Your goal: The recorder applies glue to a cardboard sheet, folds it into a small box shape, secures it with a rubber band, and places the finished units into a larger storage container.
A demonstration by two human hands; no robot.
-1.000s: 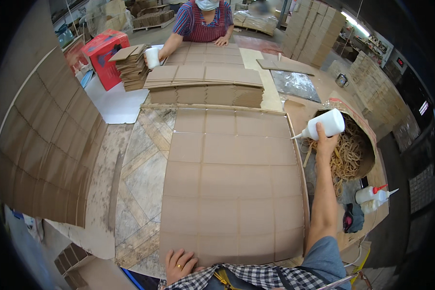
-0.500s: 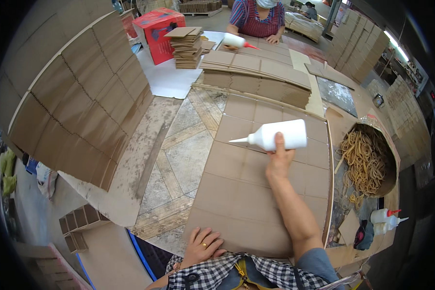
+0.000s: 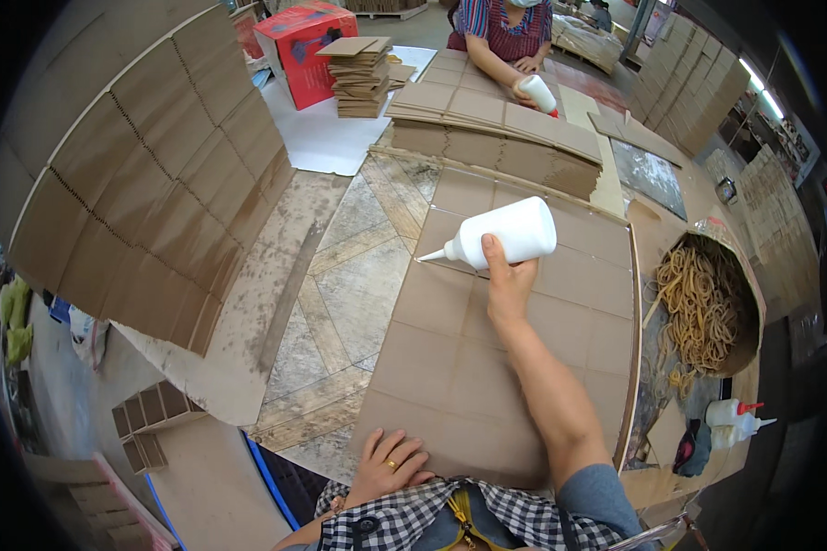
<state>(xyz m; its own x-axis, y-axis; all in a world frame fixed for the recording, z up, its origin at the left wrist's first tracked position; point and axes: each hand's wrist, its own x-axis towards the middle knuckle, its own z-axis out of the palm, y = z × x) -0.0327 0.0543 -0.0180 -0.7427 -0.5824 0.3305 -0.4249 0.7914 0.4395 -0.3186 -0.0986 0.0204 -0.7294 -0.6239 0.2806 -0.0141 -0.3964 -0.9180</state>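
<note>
My right hand [image 3: 509, 283] grips a white squeeze bottle [image 3: 510, 231] with a pointed nozzle. It is tilted to the left, and its tip comes down near the left edge of a brown cardboard sheet [image 3: 432, 354] marked with a grid of lines. Small whitish dots show along the far lines of that sheet. Flat on the sheet's near left corner rests my left hand [image 3: 389, 464], fingers apart, a ring on one of them. Under the sheet lies a board with a stone-and-wood pattern [image 3: 345, 303].
Beyond the sheet stands a stack of cardboard [image 3: 496, 151]; a co-worker's hand [image 3: 524, 87] holds another white bottle there. To the right are a container of rubber bands [image 3: 703, 294] and spare bottles [image 3: 730, 418]. Tall cardboard stacks [image 3: 147, 184] rise at the left, near a red box [image 3: 305, 55].
My right hand has moved the bottle left and slightly away from me, its nozzle now lower at the sheet's left edge. The co-worker's bottle has shifted right and points down.
</note>
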